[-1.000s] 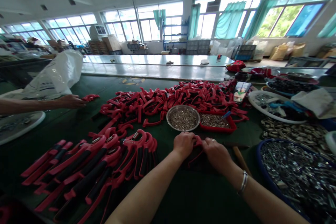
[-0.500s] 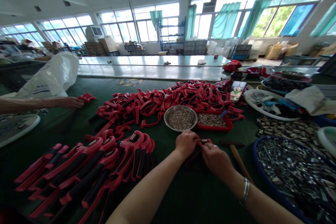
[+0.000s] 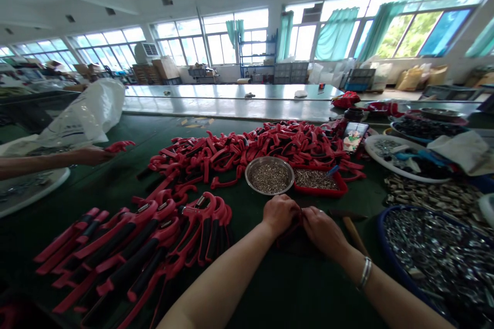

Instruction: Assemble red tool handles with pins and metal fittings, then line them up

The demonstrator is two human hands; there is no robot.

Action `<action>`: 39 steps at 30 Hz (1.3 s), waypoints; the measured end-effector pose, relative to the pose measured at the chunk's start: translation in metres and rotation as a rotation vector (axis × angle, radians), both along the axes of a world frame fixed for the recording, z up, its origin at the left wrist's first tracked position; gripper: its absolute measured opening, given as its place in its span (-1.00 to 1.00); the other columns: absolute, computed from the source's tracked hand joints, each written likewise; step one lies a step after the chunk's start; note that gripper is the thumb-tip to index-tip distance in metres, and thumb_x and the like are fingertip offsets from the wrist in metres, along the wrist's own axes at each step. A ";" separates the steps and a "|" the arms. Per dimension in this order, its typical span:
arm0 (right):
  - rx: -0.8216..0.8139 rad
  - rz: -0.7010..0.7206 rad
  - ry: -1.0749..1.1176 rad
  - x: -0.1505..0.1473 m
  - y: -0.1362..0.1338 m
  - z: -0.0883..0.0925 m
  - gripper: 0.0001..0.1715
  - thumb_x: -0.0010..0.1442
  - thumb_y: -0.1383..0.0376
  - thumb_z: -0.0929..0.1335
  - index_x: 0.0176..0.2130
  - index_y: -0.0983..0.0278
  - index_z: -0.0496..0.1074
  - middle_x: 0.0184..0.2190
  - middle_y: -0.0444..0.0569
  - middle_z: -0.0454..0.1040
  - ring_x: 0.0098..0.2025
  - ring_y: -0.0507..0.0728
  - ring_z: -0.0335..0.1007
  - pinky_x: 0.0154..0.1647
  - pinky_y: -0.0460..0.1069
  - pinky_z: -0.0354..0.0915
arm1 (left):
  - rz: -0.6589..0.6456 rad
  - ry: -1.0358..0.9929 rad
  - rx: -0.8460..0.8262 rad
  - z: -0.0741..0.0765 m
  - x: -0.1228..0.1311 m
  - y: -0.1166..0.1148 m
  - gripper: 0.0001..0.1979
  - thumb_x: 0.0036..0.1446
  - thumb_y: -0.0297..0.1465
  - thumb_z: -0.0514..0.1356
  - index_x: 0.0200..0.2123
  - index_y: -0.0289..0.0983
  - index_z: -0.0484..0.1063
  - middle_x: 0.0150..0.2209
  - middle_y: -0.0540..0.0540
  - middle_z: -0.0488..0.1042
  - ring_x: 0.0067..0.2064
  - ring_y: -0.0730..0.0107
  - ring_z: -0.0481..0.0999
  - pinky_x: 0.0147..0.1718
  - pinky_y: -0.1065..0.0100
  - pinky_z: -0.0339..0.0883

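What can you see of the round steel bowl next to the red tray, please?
The bowl is shallow, round and polished steel with a smooth rim, filled with small silvery metal parts. It sits level on the green mat, with red handles behind it and the red tray at its right; contact is hard to tell.

- The left arm (image 3: pixel 216 280) and the right arm (image 3: pixel 386 293) both reach out from the bottom of the view and come in toward each other.
- The arms are bare.
- The left hand (image 3: pixel 281 214) and the right hand (image 3: pixel 322 233) are low, side by side and very close.
- The backs of both hands face up.
- The fingers (image 3: pixel 296 211) of the left hand curl down and meet the right hand's fingers in the middle.
- The right wrist (image 3: pixel 357 262) wears a silver bangle (image 3: pixel 365 273).
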State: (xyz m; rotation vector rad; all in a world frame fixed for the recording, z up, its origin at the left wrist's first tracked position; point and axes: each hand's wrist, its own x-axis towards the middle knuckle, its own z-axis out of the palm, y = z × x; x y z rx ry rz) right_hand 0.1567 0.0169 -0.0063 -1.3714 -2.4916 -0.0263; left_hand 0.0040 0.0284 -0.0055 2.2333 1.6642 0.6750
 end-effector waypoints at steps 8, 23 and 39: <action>-0.372 -0.159 0.648 0.015 0.010 0.011 -0.72 0.03 0.13 0.26 -0.42 0.28 0.39 -0.52 -0.05 0.47 -0.48 0.11 0.38 -0.47 -0.04 0.27 | -0.097 0.126 0.070 -0.002 0.003 -0.002 -0.80 0.14 -0.34 0.05 -0.27 -0.19 0.46 -0.22 -0.04 0.43 -0.17 0.36 0.37 -0.20 0.37 0.27; -0.224 -0.249 0.753 0.009 0.042 0.006 -0.71 -0.03 0.17 0.25 -0.36 0.32 0.40 -0.44 0.02 0.48 -0.42 0.14 0.39 -0.37 0.03 0.31 | -0.205 0.399 0.132 0.015 0.009 -0.008 -0.81 0.14 -0.46 -0.01 -0.26 -0.32 0.37 -0.23 -0.13 0.40 -0.21 0.29 0.38 -0.32 0.34 0.32; -0.083 -0.092 0.537 0.014 0.005 0.000 -0.81 0.12 0.29 0.21 -0.28 0.29 0.34 -0.36 0.03 0.46 -0.30 0.14 0.38 -0.25 0.04 0.30 | 0.012 0.049 -0.057 0.007 0.004 -0.003 -0.80 0.15 -0.29 0.05 -0.27 -0.13 0.47 -0.19 0.02 0.42 -0.16 0.42 0.40 -0.21 0.42 0.26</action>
